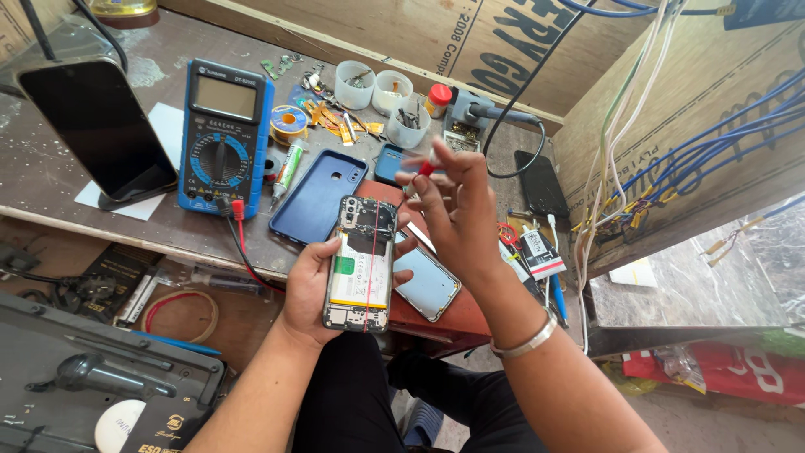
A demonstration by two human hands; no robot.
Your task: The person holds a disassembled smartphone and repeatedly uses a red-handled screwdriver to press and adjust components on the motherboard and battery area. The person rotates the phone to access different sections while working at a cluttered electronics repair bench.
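Red-tipped screwdriver [426,169] pinched in right hand [457,220], fingers closed round it, above opened phone [360,263]. Left hand [312,289] grips phone w/ back off, battery showing, just off workbench [50,180] front edge. Blue back cover [317,197] & multimeter [223,134] on bench nearby.

Two hands: left hand [314,285], right hand [457,220]. One opened phone [360,264], one blue back cover [317,197], one blue multimeter [222,134], three small white cups [353,84], one dark phone on a stand [99,126].
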